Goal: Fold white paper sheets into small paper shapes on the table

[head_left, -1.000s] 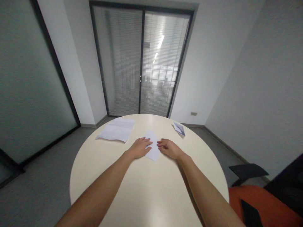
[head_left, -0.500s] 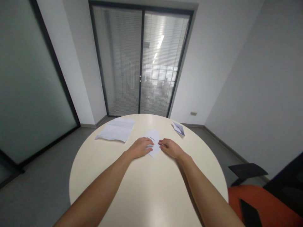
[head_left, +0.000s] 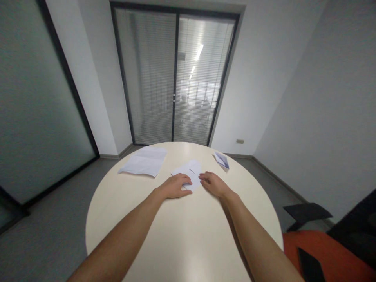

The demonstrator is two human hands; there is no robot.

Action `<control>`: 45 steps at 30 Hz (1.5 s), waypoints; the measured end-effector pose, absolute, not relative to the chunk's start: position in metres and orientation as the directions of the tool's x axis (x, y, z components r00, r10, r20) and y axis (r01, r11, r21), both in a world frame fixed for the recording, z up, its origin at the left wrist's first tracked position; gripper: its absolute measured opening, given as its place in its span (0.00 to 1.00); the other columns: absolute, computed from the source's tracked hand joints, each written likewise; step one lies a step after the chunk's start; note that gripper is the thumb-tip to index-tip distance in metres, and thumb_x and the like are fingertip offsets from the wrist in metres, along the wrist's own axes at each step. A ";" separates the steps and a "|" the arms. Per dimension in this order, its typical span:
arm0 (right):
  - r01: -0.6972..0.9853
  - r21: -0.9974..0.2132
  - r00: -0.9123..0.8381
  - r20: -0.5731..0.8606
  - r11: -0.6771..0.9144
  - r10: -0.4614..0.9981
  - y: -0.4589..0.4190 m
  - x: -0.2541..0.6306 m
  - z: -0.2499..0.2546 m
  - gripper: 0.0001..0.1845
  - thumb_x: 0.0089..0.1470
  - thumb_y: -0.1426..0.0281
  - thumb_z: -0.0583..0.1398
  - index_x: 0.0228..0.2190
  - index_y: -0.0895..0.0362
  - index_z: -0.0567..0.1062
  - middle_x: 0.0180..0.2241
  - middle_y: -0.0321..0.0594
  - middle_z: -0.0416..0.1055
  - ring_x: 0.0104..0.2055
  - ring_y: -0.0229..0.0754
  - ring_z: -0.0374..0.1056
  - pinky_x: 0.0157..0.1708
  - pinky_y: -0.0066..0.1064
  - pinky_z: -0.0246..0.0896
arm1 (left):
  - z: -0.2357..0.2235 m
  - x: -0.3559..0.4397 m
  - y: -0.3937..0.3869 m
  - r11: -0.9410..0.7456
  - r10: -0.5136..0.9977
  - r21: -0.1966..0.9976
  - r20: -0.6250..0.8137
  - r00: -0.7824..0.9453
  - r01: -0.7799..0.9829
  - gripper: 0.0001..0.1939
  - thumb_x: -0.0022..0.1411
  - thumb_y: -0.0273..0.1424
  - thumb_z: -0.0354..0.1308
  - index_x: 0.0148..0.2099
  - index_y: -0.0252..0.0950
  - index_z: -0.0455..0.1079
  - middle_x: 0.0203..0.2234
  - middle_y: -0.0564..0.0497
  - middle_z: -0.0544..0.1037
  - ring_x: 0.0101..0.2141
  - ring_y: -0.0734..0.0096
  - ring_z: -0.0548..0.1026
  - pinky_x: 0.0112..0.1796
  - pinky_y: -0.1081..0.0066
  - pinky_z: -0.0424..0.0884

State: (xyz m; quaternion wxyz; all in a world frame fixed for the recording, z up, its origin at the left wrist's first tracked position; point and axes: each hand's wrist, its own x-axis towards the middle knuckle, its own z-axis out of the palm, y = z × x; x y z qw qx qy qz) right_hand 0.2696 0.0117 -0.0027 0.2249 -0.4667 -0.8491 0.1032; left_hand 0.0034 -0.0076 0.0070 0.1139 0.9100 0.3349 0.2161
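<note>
A small folded white paper (head_left: 189,172) lies near the middle of the round cream table (head_left: 182,235). My left hand (head_left: 175,185) rests palm down on the paper's near left part, fingers together and flat. My right hand (head_left: 213,183) touches the paper's right edge with its fingertips, fingers slightly curled. Both forearms reach in from the bottom of the view.
A larger creased white sheet (head_left: 144,161) lies at the table's far left. A small folded paper piece (head_left: 222,159) sits at the far right edge. An orange chair (head_left: 320,256) stands at lower right. Glass doors with blinds (head_left: 176,78) are behind the table.
The folded paper has turned and shifted under my hands, now lying wider and farther from me. Both hands stayed on it with only small movements.
</note>
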 end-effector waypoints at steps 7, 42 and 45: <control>0.744 -0.383 -0.460 0.300 0.548 0.835 0.010 0.269 0.000 0.17 0.60 0.67 0.59 0.48 0.58 0.81 0.51 0.49 0.77 0.59 0.51 0.69 0.63 0.42 0.57 | 0.010 0.008 -0.010 -0.726 0.686 0.344 0.298 0.664 0.596 0.18 0.64 0.40 0.61 0.54 0.41 0.74 0.52 0.48 0.77 0.54 0.58 0.72 0.56 0.61 0.67; 0.679 -0.493 -0.470 0.276 0.544 0.838 -0.004 0.262 0.012 0.16 0.61 0.61 0.57 0.38 0.56 0.83 0.50 0.49 0.77 0.51 0.51 0.73 0.46 0.36 0.68 | 0.022 0.011 -0.016 -0.609 0.789 0.317 0.338 0.514 0.727 0.21 0.75 0.42 0.41 0.49 0.40 0.74 0.43 0.48 0.82 0.43 0.61 0.79 0.44 0.66 0.70; 0.674 -0.501 -0.460 0.290 0.543 0.839 -0.004 0.262 0.013 0.16 0.61 0.62 0.57 0.39 0.57 0.82 0.48 0.48 0.78 0.43 0.48 0.74 0.42 0.35 0.68 | 0.023 0.011 -0.017 -0.616 0.783 0.324 0.350 0.514 0.718 0.22 0.75 0.42 0.39 0.49 0.41 0.73 0.45 0.49 0.81 0.44 0.60 0.78 0.45 0.66 0.70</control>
